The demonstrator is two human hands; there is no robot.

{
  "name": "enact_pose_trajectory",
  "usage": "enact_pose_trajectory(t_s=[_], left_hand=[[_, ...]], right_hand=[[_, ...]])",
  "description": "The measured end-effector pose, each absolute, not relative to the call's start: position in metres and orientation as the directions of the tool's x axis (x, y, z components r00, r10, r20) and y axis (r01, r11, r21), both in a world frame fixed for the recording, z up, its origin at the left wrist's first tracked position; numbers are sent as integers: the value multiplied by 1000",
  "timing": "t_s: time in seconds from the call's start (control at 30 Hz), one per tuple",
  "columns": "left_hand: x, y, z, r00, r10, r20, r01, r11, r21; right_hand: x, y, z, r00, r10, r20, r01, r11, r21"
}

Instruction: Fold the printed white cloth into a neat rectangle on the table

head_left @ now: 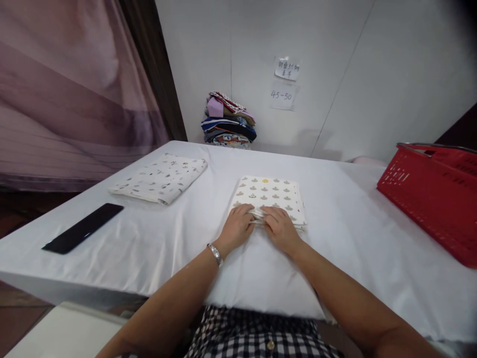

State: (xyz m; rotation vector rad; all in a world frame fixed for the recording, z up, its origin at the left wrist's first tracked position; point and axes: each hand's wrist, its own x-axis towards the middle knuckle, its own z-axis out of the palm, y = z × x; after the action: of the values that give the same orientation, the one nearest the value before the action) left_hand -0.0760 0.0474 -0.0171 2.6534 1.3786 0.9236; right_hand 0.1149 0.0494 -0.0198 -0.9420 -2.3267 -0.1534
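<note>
A folded white cloth (pixel 268 191) with grey printed shapes and one yellow spot lies flat in the middle of the table. My left hand (pixel 238 223) grips its near edge, fingers curled over the top layers. Close beside it, my right hand (pixel 280 226) grips the same edge in the same way. The layers between the two hands bunch up slightly. Both thumbs are mostly hidden. To the left lies another folded white cloth (pixel 162 178) with small dark and grey marks, apart from my hands.
A black flat slab (pixel 84 228) lies on the white-covered table (pixel 346 258) at the left. On the right stands a red plastic basket (pixel 432 194). Behind the table, a stack of folded fabrics (pixel 229 122) rests by the wall, where paper signs (pixel 283 94) hang.
</note>
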Motion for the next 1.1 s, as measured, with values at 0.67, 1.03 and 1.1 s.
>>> enact_pose_trajectory(t_s=[0.67, 1.03, 1.1], left_hand=[[-83, 47, -26, 447, 705, 551, 750, -631, 199], [-84, 46, -22, 435, 738, 516, 788, -589, 177], [-84, 46, -22, 438, 736, 516, 784, -594, 183]], right_hand=[[115, 54, -27, -565, 595, 572, 698, 714, -53], [120, 52, -25, -578, 588, 566, 674, 735, -74], [123, 51, -26, -570, 576, 586, 635, 761, -131]])
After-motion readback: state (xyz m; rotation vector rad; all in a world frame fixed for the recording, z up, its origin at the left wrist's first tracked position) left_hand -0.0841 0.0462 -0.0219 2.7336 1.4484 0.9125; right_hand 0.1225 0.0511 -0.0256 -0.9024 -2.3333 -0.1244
